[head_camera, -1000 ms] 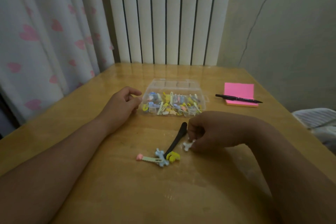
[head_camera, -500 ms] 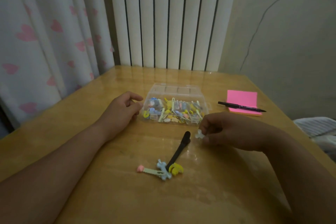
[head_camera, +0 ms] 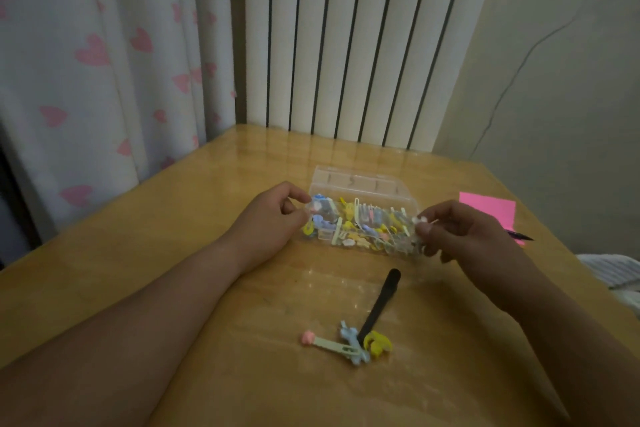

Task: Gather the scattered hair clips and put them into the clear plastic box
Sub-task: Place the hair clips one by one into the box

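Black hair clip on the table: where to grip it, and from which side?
Probably pinch the black hair clip across its slim far half, from above: that end lies free, while its near end sits against the yellow clip and blue clip.

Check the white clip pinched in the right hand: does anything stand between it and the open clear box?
Nothing visible does. The right hand pinches the white clip at the right end of the clear plastic box. The lid is folded back, and the left hand holds only the left end.
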`<state>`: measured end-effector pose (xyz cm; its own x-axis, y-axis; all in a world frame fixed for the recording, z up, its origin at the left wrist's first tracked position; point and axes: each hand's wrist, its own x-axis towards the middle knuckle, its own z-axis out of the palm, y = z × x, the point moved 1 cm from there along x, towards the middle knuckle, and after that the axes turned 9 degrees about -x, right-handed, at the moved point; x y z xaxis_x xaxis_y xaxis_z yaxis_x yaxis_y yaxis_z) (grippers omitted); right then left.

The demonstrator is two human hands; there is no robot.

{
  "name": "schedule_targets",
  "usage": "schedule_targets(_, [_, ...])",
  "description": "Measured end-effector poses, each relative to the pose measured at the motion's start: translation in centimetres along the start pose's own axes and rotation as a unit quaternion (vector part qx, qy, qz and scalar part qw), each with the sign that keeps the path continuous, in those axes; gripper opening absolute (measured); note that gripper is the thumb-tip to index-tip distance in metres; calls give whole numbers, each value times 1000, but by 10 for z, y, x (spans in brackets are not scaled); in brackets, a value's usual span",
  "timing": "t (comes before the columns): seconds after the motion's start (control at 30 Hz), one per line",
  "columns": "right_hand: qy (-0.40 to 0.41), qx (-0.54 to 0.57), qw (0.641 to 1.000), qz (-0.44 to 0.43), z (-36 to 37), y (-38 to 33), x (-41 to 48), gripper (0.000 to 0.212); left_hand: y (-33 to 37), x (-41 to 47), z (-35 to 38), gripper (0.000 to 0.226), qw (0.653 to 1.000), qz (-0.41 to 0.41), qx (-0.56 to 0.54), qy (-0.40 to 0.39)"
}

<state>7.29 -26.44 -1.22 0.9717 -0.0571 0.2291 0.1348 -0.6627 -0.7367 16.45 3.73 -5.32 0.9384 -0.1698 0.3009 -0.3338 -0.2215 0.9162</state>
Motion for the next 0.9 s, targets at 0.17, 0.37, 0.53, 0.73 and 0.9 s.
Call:
schedule_targets(0.17, [16, -47, 999, -1, 14, -26, 27, 7, -5, 4, 1, 11, 1000, 2, 0, -1])
schedule_targets(0.37, [-4, -115, 993, -8, 59, -66, 67, 13, -7, 6, 0, 12, 1000, 0, -3, 1])
schedule_targets(0.53, [-3, -182, 983, -25, 99, -72, 84, 10, -5, 5, -2, 16, 1000, -3, -6, -3])
schedule_targets(0.73, [-16, -248, 968, -37, 109, -69, 86, 11, -6, 5, -1, 19, 1000, -7, -1, -2])
schedule_targets(0.9, [24, -191, 981, -32, 78, -63, 70, 8, -7, 6, -1, 14, 1000, -2, -2, -5])
